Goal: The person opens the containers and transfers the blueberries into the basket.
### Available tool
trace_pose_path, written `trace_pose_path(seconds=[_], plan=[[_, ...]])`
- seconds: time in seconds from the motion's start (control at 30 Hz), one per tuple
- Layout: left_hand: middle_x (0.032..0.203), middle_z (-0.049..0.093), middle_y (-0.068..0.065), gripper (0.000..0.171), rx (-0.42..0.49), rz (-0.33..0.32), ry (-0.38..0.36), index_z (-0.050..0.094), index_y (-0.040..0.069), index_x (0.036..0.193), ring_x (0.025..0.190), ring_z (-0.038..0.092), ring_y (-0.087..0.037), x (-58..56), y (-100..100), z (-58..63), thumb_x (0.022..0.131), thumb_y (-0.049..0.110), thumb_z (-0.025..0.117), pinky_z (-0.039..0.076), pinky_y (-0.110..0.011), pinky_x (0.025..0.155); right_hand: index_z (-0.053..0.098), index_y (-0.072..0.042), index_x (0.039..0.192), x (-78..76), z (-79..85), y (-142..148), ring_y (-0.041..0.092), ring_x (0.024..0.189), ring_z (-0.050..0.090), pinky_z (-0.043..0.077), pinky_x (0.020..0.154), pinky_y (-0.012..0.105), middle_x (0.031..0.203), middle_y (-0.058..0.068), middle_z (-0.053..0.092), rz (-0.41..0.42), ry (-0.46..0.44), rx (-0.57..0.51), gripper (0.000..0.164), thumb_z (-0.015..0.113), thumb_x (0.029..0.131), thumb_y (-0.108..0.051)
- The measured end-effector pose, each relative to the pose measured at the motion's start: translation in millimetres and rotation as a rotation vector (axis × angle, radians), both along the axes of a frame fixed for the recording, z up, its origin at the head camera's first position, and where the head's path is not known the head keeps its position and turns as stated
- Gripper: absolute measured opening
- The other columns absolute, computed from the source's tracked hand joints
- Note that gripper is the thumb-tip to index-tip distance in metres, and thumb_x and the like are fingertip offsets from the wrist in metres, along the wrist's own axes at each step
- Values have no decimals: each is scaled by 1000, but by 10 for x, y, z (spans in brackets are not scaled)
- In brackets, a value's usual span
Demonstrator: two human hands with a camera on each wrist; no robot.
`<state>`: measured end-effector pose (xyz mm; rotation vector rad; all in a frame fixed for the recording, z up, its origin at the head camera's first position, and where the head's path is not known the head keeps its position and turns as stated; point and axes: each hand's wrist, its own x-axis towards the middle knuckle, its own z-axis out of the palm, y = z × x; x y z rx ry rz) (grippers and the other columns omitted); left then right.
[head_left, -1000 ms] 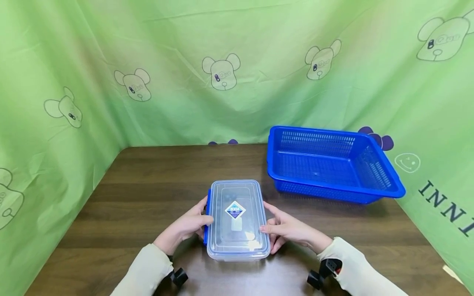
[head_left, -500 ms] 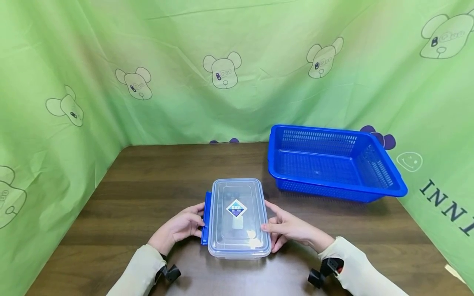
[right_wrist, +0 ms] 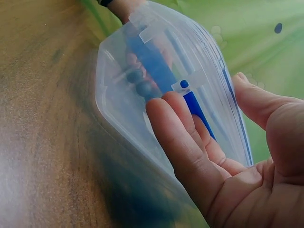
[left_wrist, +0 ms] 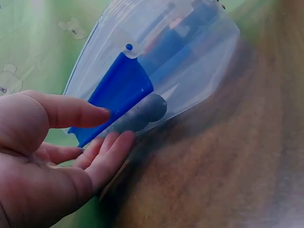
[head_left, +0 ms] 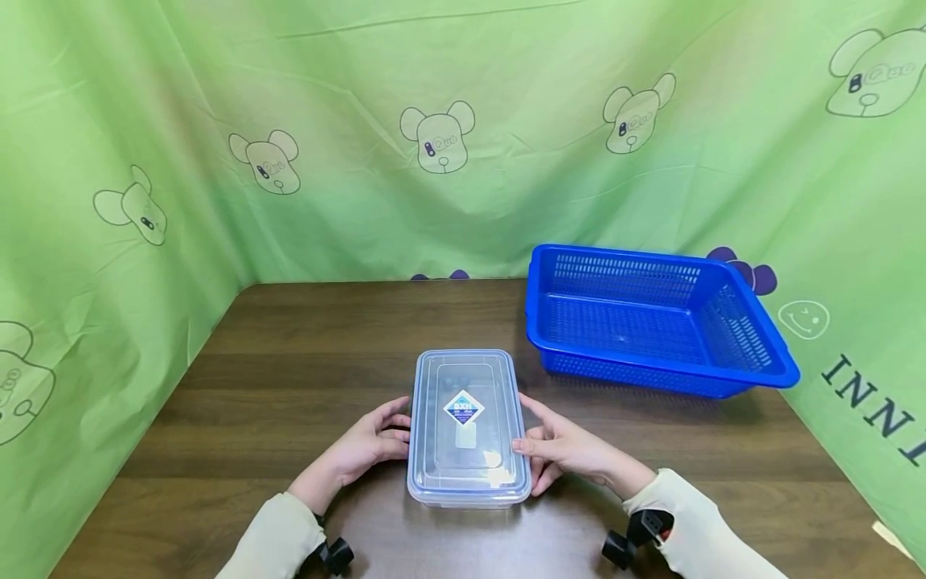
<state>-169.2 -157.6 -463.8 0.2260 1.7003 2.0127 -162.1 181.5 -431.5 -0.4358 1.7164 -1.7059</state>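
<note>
At the left, a loose, pale cloth sleeve (head_left: 271, 535) leads to the left hand (head_left: 362, 450), with its fingers pointing at the box. Its thumb lies over a bright blue plastic flap (left_wrist: 118, 88) that is folded down on the box's left side. Its other fingers are a little bent and touch low on that side; the hand is not wrapped round the box. In the middle, a see-through plastic box (head_left: 470, 500) with round corners sits flat on the dark brown wooden table (head_left: 282, 370), its long sides pointing away from the person. Its clear, flat lid (head_left: 434, 466) is on, with a pale blue line around the edge and a white and blue diamond sticker (head_left: 463, 408) on top. Round grey shapes (left_wrist: 154, 107) show through the cloudy wall; I cannot tell what they are. On the box's right side, the right hand (head_left: 567, 446) grips it, with the thumb tip on the lid's edge, the pointing finger along the side and the other fingers bent against the wall. Farther right and farther back, a blue plastic basket (head_left: 651, 367) full of little holes stands apart from the box, near a green cloth (head_left: 347, 233) with mouse faces.
</note>
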Motion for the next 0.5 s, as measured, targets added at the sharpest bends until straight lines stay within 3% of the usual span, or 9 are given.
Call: trace_pose_path(seconds=[0.1,0.27,0.37,0.5], plan=[[126,47,-22,78,-46,82,51,19,-13,150,107,56,-20,39,0,20,85,-10,61,51,-28,88,-11,-1,156,-2,7,0,21,62,68,58,56,38,94,15,68,-7,14,19,97,64,98,-18],[141,40,-29,73,-86,220,81,26,-10,150,130,44,-38,151,2,142,87,-4,62,47,-24,91,-5,6,154,-8,57,60,21,62,67,58,58,41,86,13,64,-29,86,50,93,65,97,-16],[148,32,-33,79,-43,215,88,21,-11,152,138,32,-46,241,12,235,85,-6,63,46,-28,97,-2,10,153,-8,105,108,20,63,67,58,60,44,84,14,61,-43,128,37,89,64,97,-12],[152,26,-34,87,8,155,101,14,-14,152,140,28,-46,357,42,320,82,-9,67,43,-35,104,-1,15,151,3,153,116,19,65,66,59,61,43,88,15,61,-32,165,7,89,64,96,-9]])
